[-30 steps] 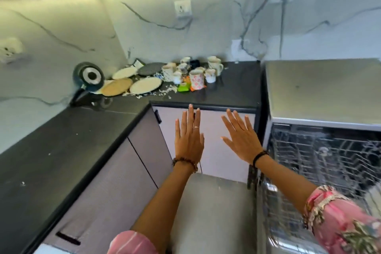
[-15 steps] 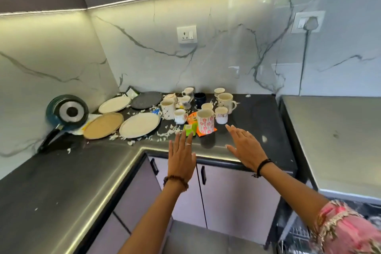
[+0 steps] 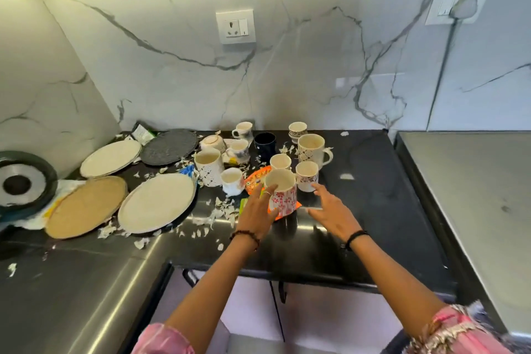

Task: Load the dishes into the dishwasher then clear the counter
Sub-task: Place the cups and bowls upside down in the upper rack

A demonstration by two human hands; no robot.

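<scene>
Starting at the far left, a pan (image 3: 23, 181) leans against the wall, and three pale plates (image 3: 156, 202) plus one dark plate (image 3: 169, 146) lie flat on the counter (image 3: 373, 224), with white scraps (image 3: 207, 221) littered around them. They look like stiff, breakable ware, so lift each by its rim. Your left hand (image 3: 257, 213) is against the left side of the flowered mug (image 3: 283, 194), fingers spread and half curled; I cannot tell whether it has closed on it yet. That mug stands upright at the front of the cluster, on an orange wrapper (image 3: 255, 179), and it is likely glazed and slick, so wrap the body fully. Other mugs (image 3: 310, 148) crowd just behind it, so pull toward yourself, not sideways. Your right hand (image 3: 330, 211) is open and empty, just beside the mug's right. Further right the counter is bare up to its front edge, with the grey top (image 3: 465, 195) beyond.
</scene>
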